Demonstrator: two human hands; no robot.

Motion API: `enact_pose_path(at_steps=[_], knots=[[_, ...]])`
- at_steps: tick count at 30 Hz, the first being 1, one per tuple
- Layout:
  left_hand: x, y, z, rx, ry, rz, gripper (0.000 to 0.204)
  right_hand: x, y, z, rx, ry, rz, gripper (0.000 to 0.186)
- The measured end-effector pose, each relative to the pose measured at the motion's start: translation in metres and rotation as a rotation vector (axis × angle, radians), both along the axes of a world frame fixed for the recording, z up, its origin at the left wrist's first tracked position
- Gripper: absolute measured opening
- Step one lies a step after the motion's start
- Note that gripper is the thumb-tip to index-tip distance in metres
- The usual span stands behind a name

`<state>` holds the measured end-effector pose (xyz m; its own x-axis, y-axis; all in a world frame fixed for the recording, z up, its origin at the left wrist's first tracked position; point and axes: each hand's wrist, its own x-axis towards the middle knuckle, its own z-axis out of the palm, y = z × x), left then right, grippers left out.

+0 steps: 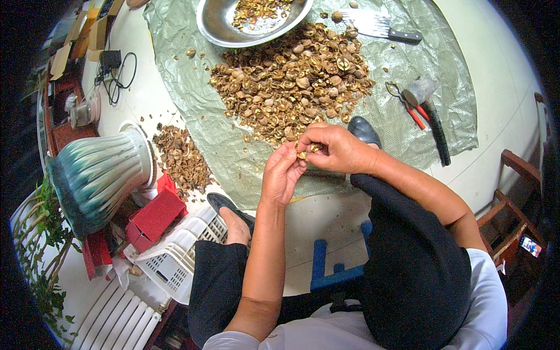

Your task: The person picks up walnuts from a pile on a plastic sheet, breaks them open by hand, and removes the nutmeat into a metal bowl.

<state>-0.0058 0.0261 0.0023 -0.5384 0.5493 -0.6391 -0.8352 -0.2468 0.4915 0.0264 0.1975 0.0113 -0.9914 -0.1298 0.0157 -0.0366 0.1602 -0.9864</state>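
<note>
My left hand [281, 174] and my right hand [335, 148] meet over the near edge of the walnut pile [291, 84]. Between their fingertips is a cracked walnut piece [301, 154], pale yellow inside. Thumb and forefinger of the left hand pinch it from one side. The right hand's fingers are curled around its other side, and another light bit shows there. Broken shells and several whole walnuts make up the pile. Behind it stands a steel bowl [211, 29] with walnut pieces inside.
A green woven sheet [175, 76] lies under the pile. On it at right are a hammer [429, 111], red-handled pliers [415, 114] and a black-handled spatula [388, 29]. At left are a shell heap [181, 157], a ceramic planter [105, 175], a red box [154, 219] and a white basket [175, 262].
</note>
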Motion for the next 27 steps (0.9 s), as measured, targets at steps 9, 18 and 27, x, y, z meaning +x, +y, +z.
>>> enact_pose_path(at_steps=[9, 18, 27], knots=[[0.000, -0.003, -0.005, -0.011, 0.045, 0.022, 0.024, 0.005, -0.004, -0.003, -0.239, -0.207, -0.144, 0.010], [-0.002, -0.002, -0.001, -0.166, 0.358, -0.076, 0.029, 0.004, -0.001, -0.005, -0.164, -0.275, -0.115, 0.009], [-0.001, 0.003, 0.005, -0.227, 0.463, -0.090, 0.026, 0.005, -0.006, -0.007, 0.111, -0.134, -0.175, 0.006]])
